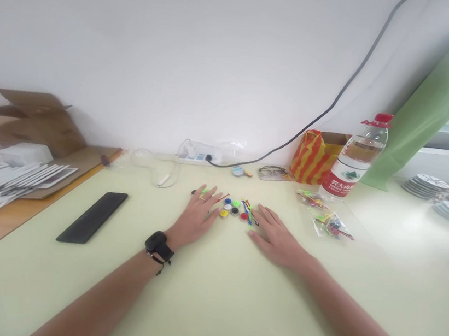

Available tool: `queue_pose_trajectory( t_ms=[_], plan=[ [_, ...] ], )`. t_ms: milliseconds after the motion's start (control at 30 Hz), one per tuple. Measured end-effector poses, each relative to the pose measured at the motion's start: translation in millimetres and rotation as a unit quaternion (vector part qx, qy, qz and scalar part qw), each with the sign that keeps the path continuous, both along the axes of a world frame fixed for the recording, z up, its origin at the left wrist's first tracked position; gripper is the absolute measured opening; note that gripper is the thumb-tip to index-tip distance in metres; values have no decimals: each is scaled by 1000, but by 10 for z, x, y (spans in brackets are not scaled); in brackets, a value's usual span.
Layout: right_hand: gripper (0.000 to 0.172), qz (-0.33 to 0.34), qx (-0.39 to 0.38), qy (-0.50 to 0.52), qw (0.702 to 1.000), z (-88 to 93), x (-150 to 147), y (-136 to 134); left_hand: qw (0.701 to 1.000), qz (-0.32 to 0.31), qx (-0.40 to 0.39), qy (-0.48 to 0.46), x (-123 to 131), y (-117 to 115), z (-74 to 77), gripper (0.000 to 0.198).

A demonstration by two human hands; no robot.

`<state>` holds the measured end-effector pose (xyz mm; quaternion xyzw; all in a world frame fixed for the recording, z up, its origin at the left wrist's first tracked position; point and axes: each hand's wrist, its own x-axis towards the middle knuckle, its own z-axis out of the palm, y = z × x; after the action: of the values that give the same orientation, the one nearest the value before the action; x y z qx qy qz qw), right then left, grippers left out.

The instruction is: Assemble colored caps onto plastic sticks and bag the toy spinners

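Note:
My left hand (197, 217) lies palm down with its fingers spread, partly covering a few small coloured pieces, among them a thin red stick (224, 197). Opposite it, my right hand (276, 234) rests flat on the table, fingers apart. Its fingertips are beside a bunch of thin blue, green, red and black plastic sticks (248, 211). Several small round discs sit between the hands, including a blue disc (228, 201), a green disc (236, 204), a black disc (235, 211), a yellow disc (224, 213) and a red disc (243, 216).
Right of my hands are clear bags of coloured pieces (331, 223), a water bottle (351, 162) and a striped bag (313, 155). A black flat case (93, 217) lies left. Behind are a power strip (197, 154) and cable (332, 105). Stacked cards (16, 179) and a cardboard box (44, 122) stand far left.

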<state>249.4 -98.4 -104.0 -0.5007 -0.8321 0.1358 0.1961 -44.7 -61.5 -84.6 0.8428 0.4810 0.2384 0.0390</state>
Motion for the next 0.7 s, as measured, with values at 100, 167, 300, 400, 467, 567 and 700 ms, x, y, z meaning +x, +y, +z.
queue_pose_trajectory(
  t_ms=[100,167,300,400,467,567,700],
  plan=[
    [62,34,9,-15,999,6,5,2,997,-68,-30,6,118,-153,73,51],
    [58,53,20,-18,998,19,-3,1,993,-112,-39,12,179,-233,107,51],
    [60,66,31,-11,997,42,-21,-8,985,-155,-69,22,230,-300,116,51],
    [66,51,34,1,998,43,-25,-12,983,-161,-88,13,231,-302,98,51],
    [66,44,37,13,998,31,-21,-4,983,-160,-89,7,233,-299,91,51],
    [61,35,46,34,998,-4,-6,29,986,-151,-72,3,246,-294,99,49],
    [56,22,51,42,998,-37,14,79,985,-160,-69,0,260,-289,121,42]
  ],
)
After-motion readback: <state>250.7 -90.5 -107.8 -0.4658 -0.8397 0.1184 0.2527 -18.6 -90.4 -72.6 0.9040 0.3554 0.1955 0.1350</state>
